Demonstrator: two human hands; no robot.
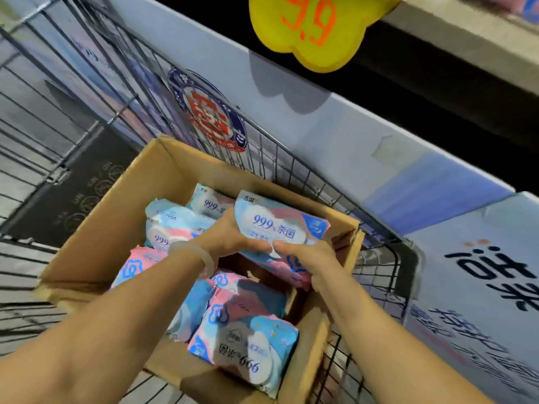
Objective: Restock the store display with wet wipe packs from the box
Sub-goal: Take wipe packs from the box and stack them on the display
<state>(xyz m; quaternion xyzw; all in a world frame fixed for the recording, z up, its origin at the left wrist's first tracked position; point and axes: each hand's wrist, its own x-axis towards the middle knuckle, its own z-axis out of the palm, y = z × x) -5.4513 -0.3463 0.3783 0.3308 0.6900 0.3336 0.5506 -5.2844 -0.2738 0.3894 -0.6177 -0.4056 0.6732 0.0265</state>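
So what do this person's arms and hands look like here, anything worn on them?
Both forearms are bare, with no sleeves in view and no gloves. The left hand has a pale, translucent bangle round its wrist. The right hand shows no watch, ring or band that I can see.

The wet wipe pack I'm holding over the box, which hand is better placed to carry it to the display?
Right, probably. Both the left hand and right hand grip the pack, but the printed display panel stands on the right, outside the wire cart.
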